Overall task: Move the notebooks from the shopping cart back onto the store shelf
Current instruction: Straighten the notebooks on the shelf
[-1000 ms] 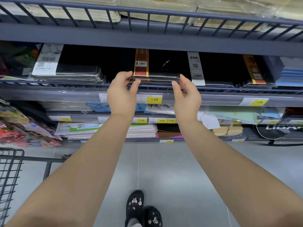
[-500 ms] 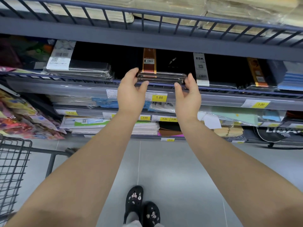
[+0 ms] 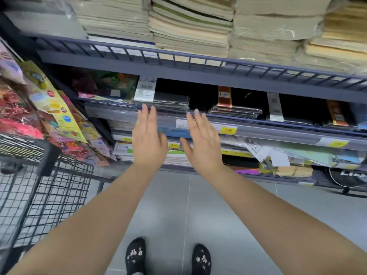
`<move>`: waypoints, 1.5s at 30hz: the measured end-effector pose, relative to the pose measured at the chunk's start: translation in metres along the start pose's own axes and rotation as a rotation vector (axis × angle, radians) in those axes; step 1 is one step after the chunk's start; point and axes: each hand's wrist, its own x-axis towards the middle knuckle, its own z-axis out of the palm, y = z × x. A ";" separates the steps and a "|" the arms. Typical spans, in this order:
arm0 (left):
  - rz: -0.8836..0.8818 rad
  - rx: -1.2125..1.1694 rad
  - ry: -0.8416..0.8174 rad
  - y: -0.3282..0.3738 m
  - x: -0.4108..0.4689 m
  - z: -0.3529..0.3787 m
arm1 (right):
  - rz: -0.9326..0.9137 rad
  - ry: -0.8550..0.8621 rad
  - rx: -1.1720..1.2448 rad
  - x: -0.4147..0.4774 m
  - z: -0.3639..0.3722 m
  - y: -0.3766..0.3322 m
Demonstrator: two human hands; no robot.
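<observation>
my left hand and right hand are spread flat, empty. the wrapped notebooks look slick, stiff, light; i'd grip both side edges.

Cream paper stacks fill the top tier, behind its front rail. Colourful packets hang at the left end of the shelving. Yellow price tags line the front edges of the lower tiers. Grey floor tiles lie below, with two black patterned shoes at the bottom edge.
</observation>
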 end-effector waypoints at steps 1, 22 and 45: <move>0.013 0.071 -0.025 -0.010 0.003 -0.004 | -0.010 0.013 -0.064 0.001 0.008 -0.008; 0.235 0.307 -0.263 -0.088 0.039 0.004 | 0.241 -0.008 -0.230 0.016 0.070 -0.034; -0.231 -0.678 -0.008 -0.073 0.068 0.001 | 0.584 0.230 0.711 0.052 0.056 -0.042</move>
